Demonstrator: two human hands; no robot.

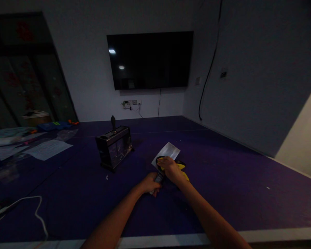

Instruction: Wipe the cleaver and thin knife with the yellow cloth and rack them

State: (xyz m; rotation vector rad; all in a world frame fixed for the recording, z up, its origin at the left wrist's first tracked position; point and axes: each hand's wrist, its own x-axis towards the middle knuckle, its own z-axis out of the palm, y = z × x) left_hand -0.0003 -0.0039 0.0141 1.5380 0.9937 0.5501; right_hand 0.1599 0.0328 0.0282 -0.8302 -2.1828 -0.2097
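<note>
My left hand is closed around the handle of a cleaver near the middle of the table. Its broad, shiny blade points away from me and to the right. Closed on a yellow and black cloth, my right hand presses against the blade close to the handle. The cloth spreads out under and to the right of that hand, so part of it is hidden. Left of the cleaver stands a dark knife block with clear sides, and one black handle sticks up from its top.
The purple table has a pale front edge. Papers and plastic wrapping lie at the left, with a white cable nearer me. Beyond the table, a television hangs on the wall, and a black cable runs down at the right.
</note>
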